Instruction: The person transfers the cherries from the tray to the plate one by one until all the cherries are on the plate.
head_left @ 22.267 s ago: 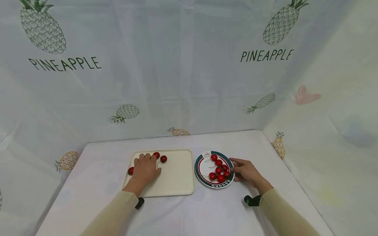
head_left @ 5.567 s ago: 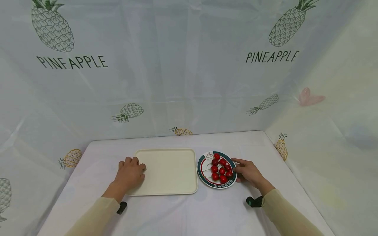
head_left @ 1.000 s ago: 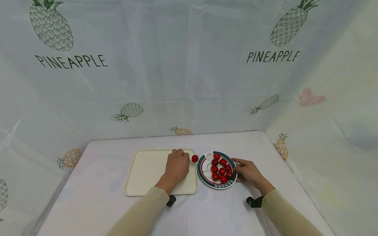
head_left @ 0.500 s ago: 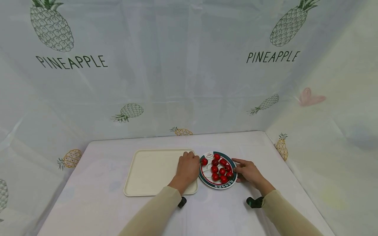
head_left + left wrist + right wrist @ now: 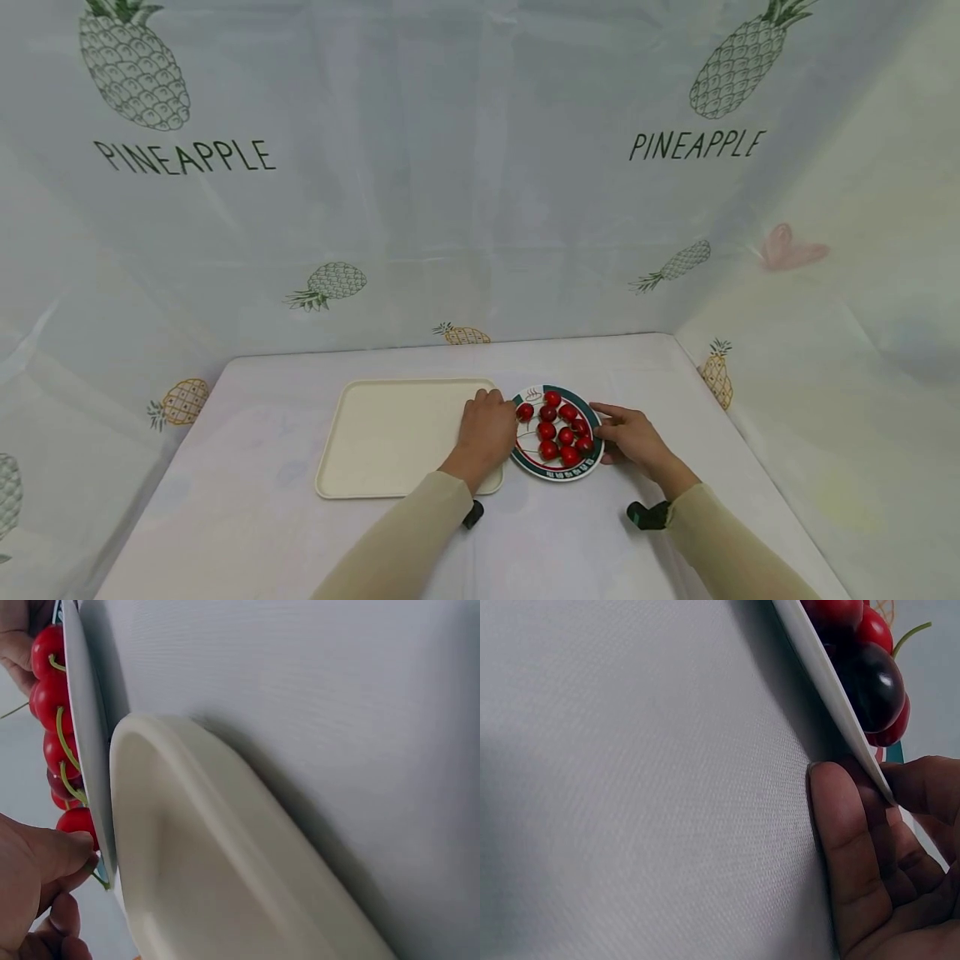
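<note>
My left hand [image 5: 487, 429] is at the left rim of a round plate [image 5: 557, 476] with a dark green band. Its thumb and a finger pinch a red cherry [image 5: 78, 823] over that rim, and a bit of green stem shows below the fingertips in the left wrist view. Several more red cherries [image 5: 567, 435] lie together on the plate, some with thin stems, one very dark in the right wrist view. At the opposite side, my right hand [image 5: 632, 437] grips the plate's edge [image 5: 844, 712], with fingers above and below it.
A cream rectangular tray [image 5: 390, 437] lies left of the plate, its right end partly behind my left hand. Both rest on a white-covered table [image 5: 247, 500]. A pineapple-printed curtain [image 5: 465, 208] rises behind the table and along its sides.
Cherries lay on the tray much earlier; now they are on the plate. In the last second my left hand has carried one cherry right, over the plate's rim. My right hand has stayed put.
</note>
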Tool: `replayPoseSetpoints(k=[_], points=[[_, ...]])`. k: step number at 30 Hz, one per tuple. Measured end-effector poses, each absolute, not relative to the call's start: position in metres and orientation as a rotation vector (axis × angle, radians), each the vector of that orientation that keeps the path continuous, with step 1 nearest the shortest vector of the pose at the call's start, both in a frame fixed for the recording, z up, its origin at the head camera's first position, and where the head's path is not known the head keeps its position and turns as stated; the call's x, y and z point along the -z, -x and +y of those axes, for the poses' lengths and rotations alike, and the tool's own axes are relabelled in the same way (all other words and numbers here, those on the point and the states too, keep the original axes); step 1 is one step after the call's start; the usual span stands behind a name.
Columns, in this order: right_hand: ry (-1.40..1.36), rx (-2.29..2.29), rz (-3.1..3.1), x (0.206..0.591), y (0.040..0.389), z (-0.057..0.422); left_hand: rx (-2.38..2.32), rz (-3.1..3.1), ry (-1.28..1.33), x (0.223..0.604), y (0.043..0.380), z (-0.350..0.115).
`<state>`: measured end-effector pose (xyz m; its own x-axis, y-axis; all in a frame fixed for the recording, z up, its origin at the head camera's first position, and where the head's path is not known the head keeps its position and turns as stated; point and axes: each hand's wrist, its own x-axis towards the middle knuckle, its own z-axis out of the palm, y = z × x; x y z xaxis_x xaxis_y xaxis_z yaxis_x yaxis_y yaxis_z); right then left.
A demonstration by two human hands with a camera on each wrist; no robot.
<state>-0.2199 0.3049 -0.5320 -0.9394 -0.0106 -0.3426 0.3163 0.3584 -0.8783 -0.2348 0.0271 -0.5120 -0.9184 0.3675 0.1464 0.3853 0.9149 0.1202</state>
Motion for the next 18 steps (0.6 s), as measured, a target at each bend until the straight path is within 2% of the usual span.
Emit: replayPoseSetpoints(k=[18], points=[[-0.264, 1.601, 2.339, 0.533, 0.221, 0.302, 0.231, -3.004, 0.527, 0.514, 0.238, 0.034]])
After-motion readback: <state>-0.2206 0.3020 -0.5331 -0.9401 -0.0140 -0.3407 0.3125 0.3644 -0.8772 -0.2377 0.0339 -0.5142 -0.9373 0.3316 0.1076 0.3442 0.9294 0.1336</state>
